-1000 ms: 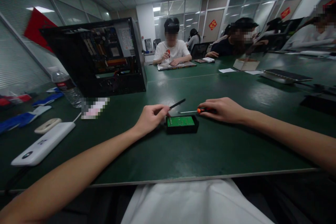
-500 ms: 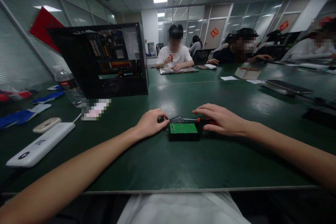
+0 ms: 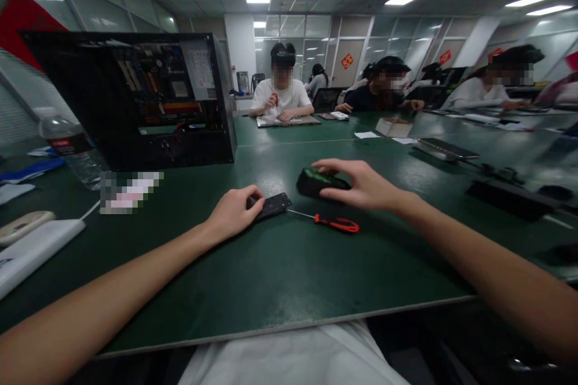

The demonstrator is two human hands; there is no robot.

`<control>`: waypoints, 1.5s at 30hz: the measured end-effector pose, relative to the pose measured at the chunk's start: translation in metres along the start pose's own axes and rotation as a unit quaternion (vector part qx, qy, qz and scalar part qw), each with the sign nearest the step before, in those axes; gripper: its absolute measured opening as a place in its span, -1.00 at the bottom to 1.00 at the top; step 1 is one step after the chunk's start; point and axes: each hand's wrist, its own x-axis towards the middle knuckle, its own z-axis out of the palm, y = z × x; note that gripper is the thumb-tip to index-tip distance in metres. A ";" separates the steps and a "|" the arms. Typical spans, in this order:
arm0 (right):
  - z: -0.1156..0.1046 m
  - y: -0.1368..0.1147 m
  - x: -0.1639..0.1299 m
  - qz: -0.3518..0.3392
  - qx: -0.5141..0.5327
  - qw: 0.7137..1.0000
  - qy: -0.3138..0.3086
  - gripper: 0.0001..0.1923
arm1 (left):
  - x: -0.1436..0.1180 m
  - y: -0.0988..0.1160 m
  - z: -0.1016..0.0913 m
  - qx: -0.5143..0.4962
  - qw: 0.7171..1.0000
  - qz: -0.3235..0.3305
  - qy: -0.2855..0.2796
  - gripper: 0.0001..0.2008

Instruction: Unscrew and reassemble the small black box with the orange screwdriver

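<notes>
Two black parts are held at the green surface [image 3: 253,289]: a flat cover [image 3: 273,206] in the left hand [image 3: 235,213] and a case [image 3: 311,185] in the right hand [image 3: 363,186]. The left grip is closed on the near-left end of the cover, thumb and fingers together there, while its far end sticks out toward the right. The right grip is clamped on the case, thumb on the near side and fingers over the far side. A green board [image 3: 323,177] shows along the top of the case, which is blurred; whether its underside touches the surface, I cannot tell. Between the hands and nearer the person lies a screwdriver [image 3: 343,225] with a red and black handle, its shaft pointing left to the end of the cover; whether the two touch is unclear. Beyond the left hand stands an open computer tower [image 3: 194,149], with a bottle [image 3: 72,147] in front of its left side. Across the surface sits a person in white [image 3: 289,96], holding a red tool [image 3: 275,98]
</notes>
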 end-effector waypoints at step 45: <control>-0.052 0.118 -0.016 0.335 -0.096 0.937 0.029 -0.43 | -0.026 0.045 0.004 -0.085 0.960 0.221 -0.150 -0.75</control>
